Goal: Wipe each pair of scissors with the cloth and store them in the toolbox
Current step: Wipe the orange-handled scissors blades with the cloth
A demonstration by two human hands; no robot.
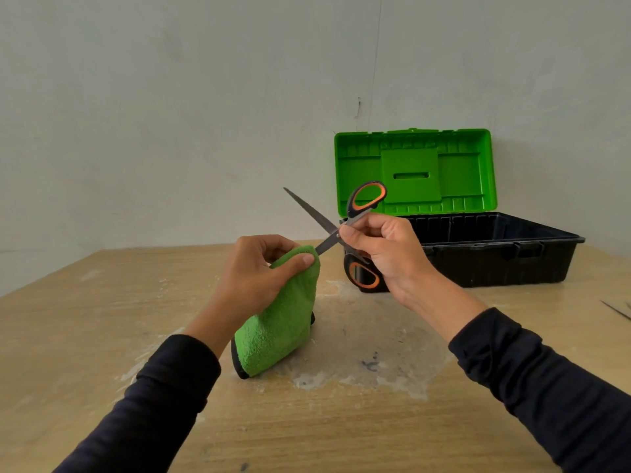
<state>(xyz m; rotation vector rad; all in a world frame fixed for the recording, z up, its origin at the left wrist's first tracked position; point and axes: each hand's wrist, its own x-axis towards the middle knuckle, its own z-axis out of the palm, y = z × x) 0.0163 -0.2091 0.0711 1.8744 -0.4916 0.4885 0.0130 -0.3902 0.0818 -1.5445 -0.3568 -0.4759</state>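
Scissors (pixel 333 230), blades splayed, are being pinched at the pivot by right hand (pixel 386 250); left hand (pixel 259 271) fingers are clamping green cloth (pixel 283 319) around one blade; toolbox (pixel 478 254) is sitting open at two o'clock.

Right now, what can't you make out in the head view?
- Toolbox interior: its front wall hides the floor, so contents are unknown.
- Lower blade tip of the scissors: wrapped in the cloth held by the left hand.
- Lower handle: partly behind the right hand.
- Thin metal points at the right edge: cut off, unidentifiable.
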